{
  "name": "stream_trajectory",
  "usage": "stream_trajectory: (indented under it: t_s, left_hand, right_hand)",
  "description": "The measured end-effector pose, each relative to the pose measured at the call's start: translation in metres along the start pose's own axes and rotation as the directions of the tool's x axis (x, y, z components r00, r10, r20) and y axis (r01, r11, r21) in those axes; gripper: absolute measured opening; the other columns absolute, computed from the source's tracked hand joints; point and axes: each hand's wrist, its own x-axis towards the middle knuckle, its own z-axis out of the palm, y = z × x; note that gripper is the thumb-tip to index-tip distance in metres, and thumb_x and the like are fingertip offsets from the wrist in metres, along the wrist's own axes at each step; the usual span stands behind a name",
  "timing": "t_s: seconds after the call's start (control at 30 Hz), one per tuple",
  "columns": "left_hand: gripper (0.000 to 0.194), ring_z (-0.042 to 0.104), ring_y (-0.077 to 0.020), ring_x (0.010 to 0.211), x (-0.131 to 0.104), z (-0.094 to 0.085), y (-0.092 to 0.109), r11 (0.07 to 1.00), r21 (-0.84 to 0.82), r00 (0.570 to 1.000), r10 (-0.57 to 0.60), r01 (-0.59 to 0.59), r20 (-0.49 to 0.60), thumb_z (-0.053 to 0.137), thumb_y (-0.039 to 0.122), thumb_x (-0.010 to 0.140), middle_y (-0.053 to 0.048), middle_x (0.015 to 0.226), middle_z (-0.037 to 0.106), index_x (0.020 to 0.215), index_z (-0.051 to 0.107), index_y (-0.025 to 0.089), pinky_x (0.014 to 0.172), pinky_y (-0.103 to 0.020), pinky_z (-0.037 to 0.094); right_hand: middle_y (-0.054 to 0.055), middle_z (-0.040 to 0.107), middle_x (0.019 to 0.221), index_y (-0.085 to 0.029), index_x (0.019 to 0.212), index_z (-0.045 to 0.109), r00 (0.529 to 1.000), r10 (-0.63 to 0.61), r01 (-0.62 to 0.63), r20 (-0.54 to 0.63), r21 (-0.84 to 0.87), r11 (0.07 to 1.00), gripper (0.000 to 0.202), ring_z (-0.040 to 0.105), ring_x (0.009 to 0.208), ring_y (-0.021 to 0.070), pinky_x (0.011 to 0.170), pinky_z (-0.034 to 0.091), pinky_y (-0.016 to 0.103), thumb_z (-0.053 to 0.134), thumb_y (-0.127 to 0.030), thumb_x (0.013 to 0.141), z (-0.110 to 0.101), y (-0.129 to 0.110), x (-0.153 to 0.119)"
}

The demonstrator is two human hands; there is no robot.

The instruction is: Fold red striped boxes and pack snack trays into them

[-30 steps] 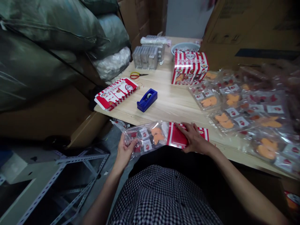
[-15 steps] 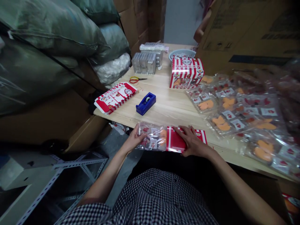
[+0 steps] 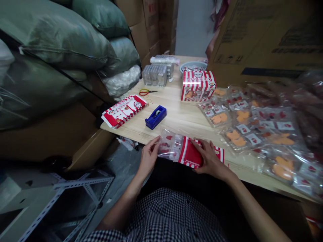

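At the table's front edge a clear plastic packet (image 3: 168, 145) with small red and white pieces lies partly inside a flat red-and-white carton (image 3: 188, 154). My left hand (image 3: 149, 155) pinches the packet's left end between thumb and fingers. My right hand (image 3: 209, 157) lies over the carton, fingers spread across its top and thumb at the near edge, gripping it. The packet's right part is hidden in the carton. Just beyond the packet stands a blue tape dispenser (image 3: 155, 117).
Flat striped cartons (image 3: 123, 111) are stacked at the left, near yellow-handled scissors (image 3: 147, 91). Clear plastic cases (image 3: 154, 75), a standing striped box (image 3: 198, 85) and a bowl (image 3: 185, 68) are farther back. Filled packets (image 3: 236, 137) cover the right side. A cardboard box (image 3: 252, 43) stands behind them.
The packet has slid rightward into the carton, so its orange pieces are now hidden. My left hand has followed it to the right, while my right hand stays on the carton.
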Motion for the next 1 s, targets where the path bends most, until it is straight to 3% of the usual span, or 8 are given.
stream_trajectory:
  t_s: [0.17,0.4,0.5,0.57,0.67,0.73,0.83,1.0]
  left_hand:
    - [0.032,0.067,-0.0239,0.112,-0.010,0.018,0.030,0.983,0.022,0.980,0.180,-0.182,0.089,0.056,0.030,0.096,-0.009,0.124,0.071,0.122,0.071,0.020,0.098,-0.036,0.051]
    - [0.033,0.062,-0.0235,0.113,-0.005,0.034,0.071,0.839,0.292,0.884,0.402,-0.460,0.236,0.045,0.028,0.102,-0.007,0.123,0.071,0.126,0.067,0.023,0.103,-0.044,0.042]
    - [0.032,0.056,-0.0254,0.121,0.005,0.034,0.087,0.750,0.291,0.798,0.506,-0.595,0.328,0.050,0.029,0.100,-0.005,0.125,0.070,0.129,0.064,0.026,0.109,-0.048,0.035]
    - [0.039,0.042,-0.0293,0.138,0.010,0.040,0.095,0.707,0.263,0.750,0.577,-0.657,0.323,0.059,0.031,0.095,-0.006,0.138,0.063,0.134,0.060,0.028,0.116,-0.052,0.024]
    - [0.069,0.026,-0.0320,0.149,0.015,0.059,0.099,0.813,0.056,0.806,0.563,-0.580,0.183,0.072,0.036,0.086,-0.010,0.157,0.040,0.148,0.042,0.027,0.120,-0.051,0.021]
    - [0.069,0.041,-0.0301,0.141,0.016,0.075,0.095,0.889,-0.248,0.871,0.439,-0.386,0.220,0.069,0.039,0.088,-0.013,0.152,0.046,0.149,0.040,0.023,0.115,-0.046,0.034]
    - [0.044,0.062,-0.0263,0.116,0.020,0.092,0.087,0.866,-0.493,0.833,0.332,-0.084,0.442,0.061,0.040,0.093,-0.012,0.125,0.067,0.131,0.057,0.017,0.102,-0.040,0.047]
    - [0.034,0.062,-0.0236,0.108,0.026,0.093,0.086,0.883,-0.464,0.731,0.359,-0.064,0.581,0.068,0.036,0.090,-0.009,0.114,0.069,0.117,0.064,0.016,0.101,-0.035,0.046]
  right_hand:
    - [0.015,0.028,0.149,-0.031,0.160,0.010,0.981,-0.022,0.023,-0.194,0.001,1.000,0.119,0.027,0.143,0.0411,0.119,0.003,0.066,0.079,-0.039,0.064,0.004,-0.028,0.006]
    - [0.014,0.029,0.145,-0.033,0.160,0.009,0.909,0.052,-0.034,-0.414,0.051,0.998,0.124,0.032,0.138,0.0431,0.116,0.010,0.069,0.083,-0.038,0.059,0.002,-0.049,0.013]
    - [0.013,0.030,0.143,-0.035,0.159,0.009,0.834,0.143,-0.077,-0.532,0.143,0.987,0.127,0.034,0.135,0.0416,0.114,0.019,0.068,0.086,-0.041,0.059,0.003,-0.052,0.015]
    - [0.014,0.028,0.144,-0.034,0.160,0.004,0.734,0.229,-0.106,-0.639,0.226,0.968,0.131,0.034,0.135,0.0398,0.113,0.026,0.064,0.087,-0.043,0.059,0.005,-0.056,0.018]
    - [0.016,0.021,0.150,-0.029,0.160,-0.001,0.507,0.369,-0.141,-0.779,0.347,0.927,0.137,0.027,0.139,0.0391,0.113,0.030,0.060,0.090,-0.044,0.058,0.009,-0.065,0.021]
    - [0.017,0.016,0.152,-0.028,0.160,0.000,0.400,0.429,-0.138,-0.810,0.409,0.902,0.136,0.021,0.143,0.0390,0.114,0.029,0.059,0.089,-0.045,0.060,0.012,-0.069,0.019]
    - [0.015,0.024,0.151,-0.030,0.160,0.003,0.383,0.540,-0.022,-0.750,0.577,0.817,0.128,0.028,0.142,0.0353,0.114,0.030,0.056,0.087,-0.046,0.065,0.010,-0.066,0.010]
    - [0.007,0.062,0.119,-0.025,0.138,0.054,0.451,0.702,0.289,-0.551,0.835,0.469,0.054,0.056,0.115,0.0239,0.106,0.040,0.041,0.064,-0.047,0.089,-0.022,-0.046,-0.006]
